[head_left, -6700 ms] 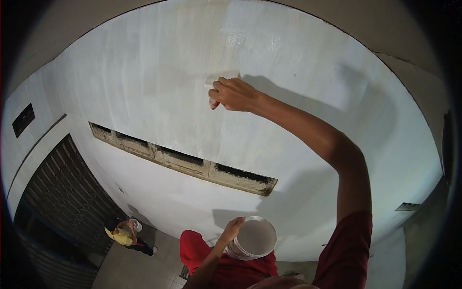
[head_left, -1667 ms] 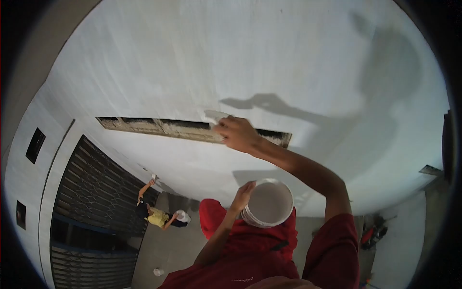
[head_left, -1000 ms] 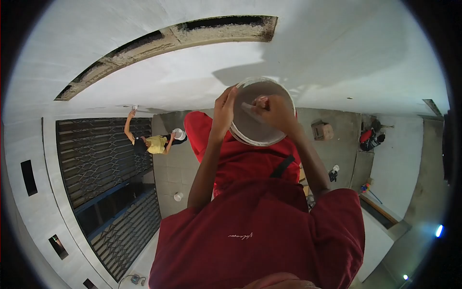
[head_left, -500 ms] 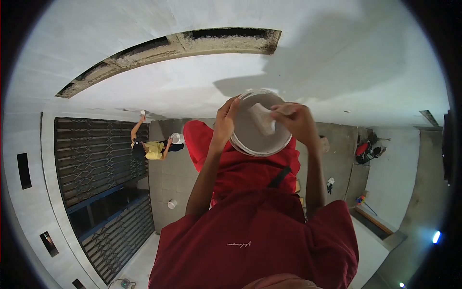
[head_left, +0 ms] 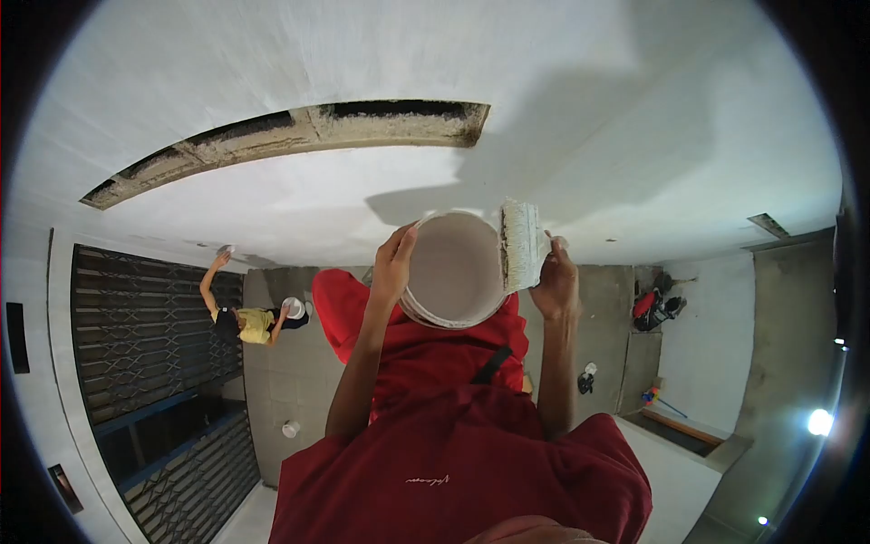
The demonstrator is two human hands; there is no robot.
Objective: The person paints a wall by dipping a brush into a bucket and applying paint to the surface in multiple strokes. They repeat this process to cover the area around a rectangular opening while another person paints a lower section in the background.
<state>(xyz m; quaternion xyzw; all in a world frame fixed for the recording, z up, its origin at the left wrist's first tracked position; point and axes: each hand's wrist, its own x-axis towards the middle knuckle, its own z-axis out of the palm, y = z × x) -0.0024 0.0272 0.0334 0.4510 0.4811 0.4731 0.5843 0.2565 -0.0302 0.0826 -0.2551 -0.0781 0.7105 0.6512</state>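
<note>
round white bucket [head_left: 450, 272], bristly paint-laden brush [head_left: 521, 245] at its rim

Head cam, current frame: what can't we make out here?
Brush handle: head view, hidden inside the right hand.
Bucket fill level: head view, inside reads one flat pale tone.
Co-worker: what the raised hand holds is too small.
Floor clutter: too small, distorted near the edge.

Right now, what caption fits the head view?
Left hand grips white bucket; right hand holds a brush at its rim.
</note>
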